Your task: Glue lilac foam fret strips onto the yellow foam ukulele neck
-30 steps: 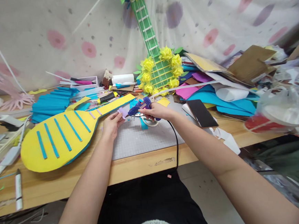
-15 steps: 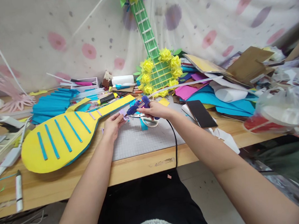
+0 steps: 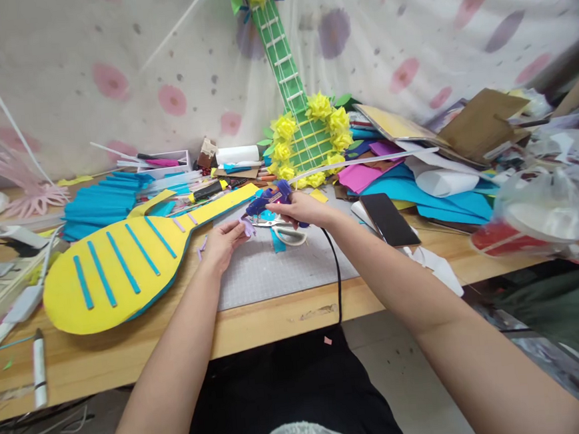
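Pinched in the fingers of my left hand (image 3: 224, 243) is a small piece of purple paper (image 3: 248, 227). My right hand (image 3: 301, 209) is wrapped round a blue hot glue gun (image 3: 269, 197), its nozzle pointing left, close to the paper. A long white glue stick (image 3: 365, 163) sticks out behind the gun. Scissors (image 3: 285, 231) lie under the gun on the grey cutting mat (image 3: 274, 278). Left of my hands rests a yellow cardboard guitar shape (image 3: 108, 278) with blue strips on its body and two small purple strips near its neck. Little purple rolls (image 3: 202, 247) lie beside it.
A green paper guitar (image 3: 308, 142) with yellow flowers leans at the back. A black phone (image 3: 388, 219), piled coloured paper (image 3: 428, 193) and a bagged red tub (image 3: 525, 225) are on the right. A power strip (image 3: 4, 286) and a marker (image 3: 39, 370) are on the left.
The purple paper has turned in my left fingers, and its edge looks curled now. The glue gun's nozzle has shifted slightly up, away from the paper.
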A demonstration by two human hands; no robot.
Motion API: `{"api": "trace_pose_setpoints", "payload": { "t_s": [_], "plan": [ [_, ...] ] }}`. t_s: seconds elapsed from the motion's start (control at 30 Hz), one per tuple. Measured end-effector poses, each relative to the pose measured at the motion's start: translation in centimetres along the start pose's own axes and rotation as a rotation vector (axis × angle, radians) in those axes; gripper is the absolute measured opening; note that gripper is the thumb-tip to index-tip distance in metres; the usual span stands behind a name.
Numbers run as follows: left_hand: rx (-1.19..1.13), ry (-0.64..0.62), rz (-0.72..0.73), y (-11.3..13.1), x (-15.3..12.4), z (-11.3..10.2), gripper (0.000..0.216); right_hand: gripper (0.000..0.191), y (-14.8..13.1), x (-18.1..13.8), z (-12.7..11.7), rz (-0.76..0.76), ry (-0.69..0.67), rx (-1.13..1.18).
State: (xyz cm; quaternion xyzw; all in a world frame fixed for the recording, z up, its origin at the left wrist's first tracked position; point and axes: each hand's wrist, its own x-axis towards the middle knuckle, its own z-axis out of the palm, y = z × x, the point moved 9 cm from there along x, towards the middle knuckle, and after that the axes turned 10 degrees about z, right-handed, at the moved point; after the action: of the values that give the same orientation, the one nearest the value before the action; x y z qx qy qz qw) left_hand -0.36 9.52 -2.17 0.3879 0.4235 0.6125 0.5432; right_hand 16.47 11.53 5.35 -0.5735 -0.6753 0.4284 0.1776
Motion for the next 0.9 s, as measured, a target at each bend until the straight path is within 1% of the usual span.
{"api": "trace_pose_setpoints", "payload": {
  "t_s": [0.17,0.27,0.37,0.47,0.67,0.8,0.9],
  "plan": [
    [0.008,0.006,-0.019,0.0,-0.2,0.0,0.041,0.039,0.1,-0.1,-0.3,0.007,0.006,0.090],
    [0.005,0.016,-0.021,0.1,-0.2,-0.2,0.041,0.036,0.2,-0.3,-0.7,-0.010,0.006,0.220],
    [-0.003,-0.006,-0.013,0.1,-0.2,-0.1,0.037,0.038,0.6,-0.4,-0.9,-0.052,-0.023,0.370],
    [-0.012,-0.009,-0.009,0.1,-0.1,-0.1,0.035,0.042,1.5,-0.3,-0.6,-0.072,-0.081,0.519],
    [-0.014,0.026,0.005,0.3,-0.1,-0.3,0.040,0.047,4.0,0.4,0.7,-0.046,-0.167,0.774],
    [-0.031,0.048,-0.002,0.1,0.0,-0.4,0.039,0.047,5.0,0.8,0.8,-0.026,-0.149,0.815],
    [-0.047,0.066,0.009,0.1,0.1,-0.6,0.033,0.045,5.0,0.7,0.2,-0.049,-0.118,0.763]
  ]
}}
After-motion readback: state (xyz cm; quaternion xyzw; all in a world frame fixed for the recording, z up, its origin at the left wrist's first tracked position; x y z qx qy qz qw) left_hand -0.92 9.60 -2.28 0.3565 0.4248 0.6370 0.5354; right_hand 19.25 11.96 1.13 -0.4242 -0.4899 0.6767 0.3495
